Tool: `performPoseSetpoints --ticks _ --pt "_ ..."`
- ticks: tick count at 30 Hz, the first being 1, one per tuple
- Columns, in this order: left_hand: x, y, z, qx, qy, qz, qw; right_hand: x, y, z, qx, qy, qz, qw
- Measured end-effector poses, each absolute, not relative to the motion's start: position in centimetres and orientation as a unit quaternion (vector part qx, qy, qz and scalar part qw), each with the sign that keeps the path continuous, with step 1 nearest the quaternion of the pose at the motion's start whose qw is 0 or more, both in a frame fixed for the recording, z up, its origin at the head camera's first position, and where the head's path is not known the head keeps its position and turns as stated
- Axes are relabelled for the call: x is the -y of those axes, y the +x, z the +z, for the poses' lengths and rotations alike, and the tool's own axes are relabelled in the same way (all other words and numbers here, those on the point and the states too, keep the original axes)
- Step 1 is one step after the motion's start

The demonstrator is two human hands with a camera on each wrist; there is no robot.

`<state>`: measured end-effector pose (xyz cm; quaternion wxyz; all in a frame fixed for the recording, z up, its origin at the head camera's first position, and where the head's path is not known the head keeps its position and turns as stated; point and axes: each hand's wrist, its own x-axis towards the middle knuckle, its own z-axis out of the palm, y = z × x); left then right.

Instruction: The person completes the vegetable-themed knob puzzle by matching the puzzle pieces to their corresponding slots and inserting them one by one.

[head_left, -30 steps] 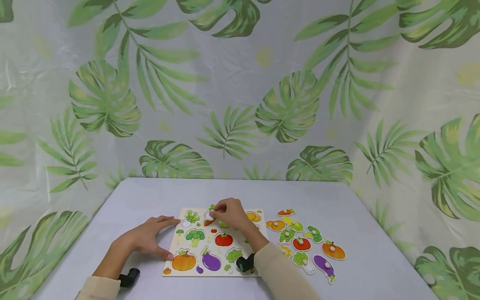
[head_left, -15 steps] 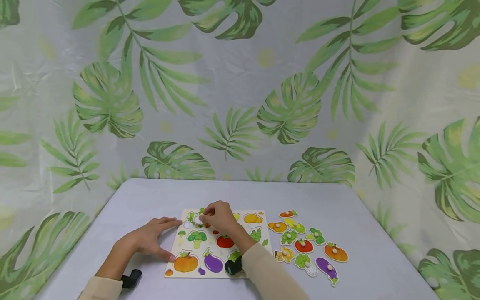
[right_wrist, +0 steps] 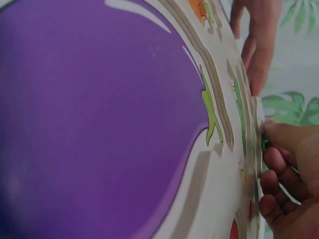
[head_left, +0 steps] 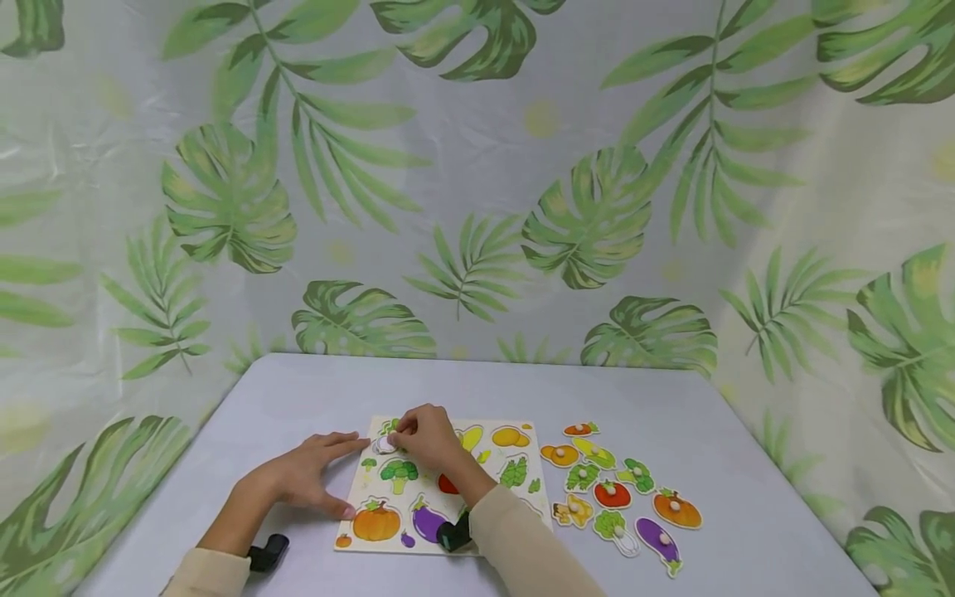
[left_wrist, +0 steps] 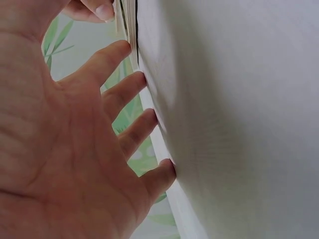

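Note:
My right hand pinches a white turnip puzzle piece with green leaves over the top left corner of the vegetable puzzle board. Around it lies the turnip-shaped recess; whether the piece sits fully in it cannot be told. My left hand has its fingers spread and fairly straight, with thumb and fingertips against the board's left edge. In the left wrist view, the left hand shows its palm and nothing in it. In the right wrist view, the fingers of the right hand meet at the board's far edge.
Loose knobbed pieces lie right of the board, among them a tomato, a pumpkin, an eggplant and a small carrot. The white table ends at a leaf-patterned curtain.
The right hand has moved left across the board with the turnip piece, from the carrot recess to the top left one. My left hand keeps its place at the edge.

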<state>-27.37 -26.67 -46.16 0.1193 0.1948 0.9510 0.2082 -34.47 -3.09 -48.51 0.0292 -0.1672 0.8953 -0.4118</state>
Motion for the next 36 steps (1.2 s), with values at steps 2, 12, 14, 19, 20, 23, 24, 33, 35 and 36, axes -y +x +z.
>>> performPoseSetpoints --ticks 2,12,14,19,20,23,24,33,35,36 --pt "26.62 -27.32 -46.11 -0.951 0.194 0.21 0.121 3.34 -34.54 -48.62 -0.896 -0.169 -0.41 0.028" --pt "26.6 -27.07 -46.44 -0.952 0.182 0.212 0.125 3.86 -34.63 -48.99 -0.896 -0.182 -0.403 0.029" --pt "26.58 -27.08 -46.45 -0.952 0.182 0.211 0.128 3.85 -34.62 -48.92 -0.896 -0.186 -0.403 0.028" --pt "26.68 -27.09 -46.57 -0.952 0.186 0.212 0.124 3.87 -34.52 -48.78 -0.893 -0.197 -0.403 0.027" --pt "26.72 -27.08 -46.64 -0.951 0.187 0.212 0.123 3.89 -34.49 -48.79 -0.893 -0.199 -0.403 0.028" --pt "26.78 -27.07 -46.78 -0.951 0.194 0.211 0.118 3.88 -34.44 -48.79 -0.892 -0.202 -0.404 0.03" --pt "26.79 -27.06 -46.79 -0.95 0.196 0.211 0.117 3.87 -34.44 -48.8 -0.892 -0.203 -0.403 0.03" --pt "26.87 -26.95 -46.81 -0.948 0.2 0.222 0.111 3.39 -34.53 -48.83 -0.883 -0.217 -0.413 0.04" --pt "26.89 -26.91 -46.88 -0.948 0.202 0.222 0.108 3.2 -34.5 -48.8 -0.881 -0.218 -0.419 0.041" --pt "26.91 -26.87 -46.9 -0.948 0.204 0.222 0.106 3.1 -34.51 -48.79 -0.879 -0.218 -0.422 0.041"
